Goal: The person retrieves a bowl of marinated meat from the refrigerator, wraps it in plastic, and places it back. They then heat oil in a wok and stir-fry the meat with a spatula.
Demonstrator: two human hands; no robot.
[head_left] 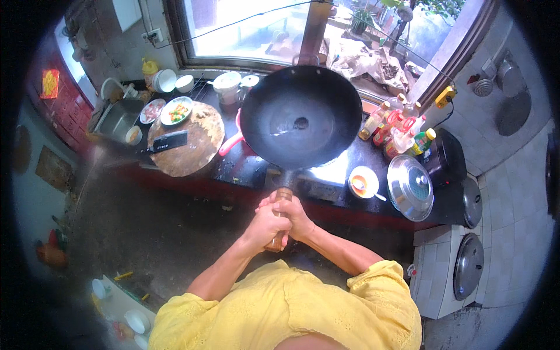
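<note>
Both of my hands grip the wooden handle [275, 243] of a large black wok [302, 109]. My left hand [264, 227] wraps the lower part of the handle, and my right hand [297, 214] closes around it just above, partly overlapping. The wok is over the gas stove [321, 188], hiding most of it; whether it rests there or is lifted I cannot tell. Its inside is dark and shiny, with a round dark spot near the middle. A red handle [232, 143] pokes out from behind the wok's left side.
To the left, a round wooden chopping board [188, 159] holds a cleaver [170, 141] and a plate of diced vegetables [177, 111]. Beyond are a plate of sliced meat [152, 110] and a sink [118, 120]. At right stand a sauce bowl [364, 181], a lidded pot [409, 188] and several bottles [398, 127].
</note>
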